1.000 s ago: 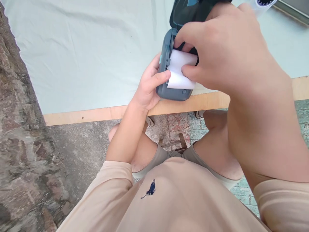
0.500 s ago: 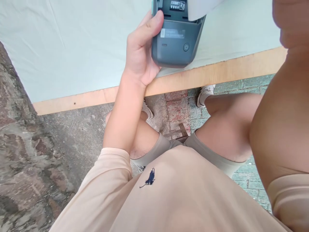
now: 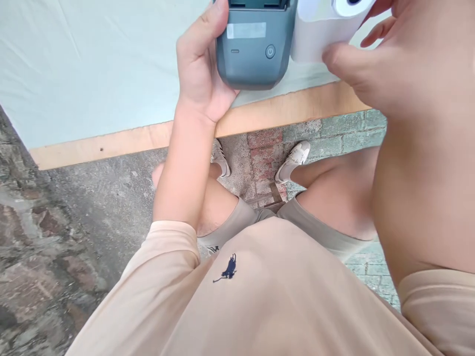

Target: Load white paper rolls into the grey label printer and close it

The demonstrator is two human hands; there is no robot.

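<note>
My left hand (image 3: 202, 64) is wrapped round the left side of a dark grey-blue label printer (image 3: 252, 59), thumb on its upper edge. The printer has a power button and a pale sticker on its face; its top end runs out of the picture. Just right of it, my right hand (image 3: 365, 64) grips a white paper roll (image 3: 322, 37) between thumb and fingers. The roll's round end with a dark core hole shows at the top. Whether the roll touches the printer I cannot tell.
A table with a pale blue-green cloth (image 3: 92, 59) and a bare wooden front edge (image 3: 111, 146) lies under the hands. My legs (image 3: 334, 193) are beneath the edge. A stone wall (image 3: 33, 257) stands at the left, and the ground is paved with red and green bricks (image 3: 345, 133).
My right hand has come into view with the paper roll, whose end now shows. The roll has moved from over the printer's open bay to its right side. The printer sits slightly higher and further left.
</note>
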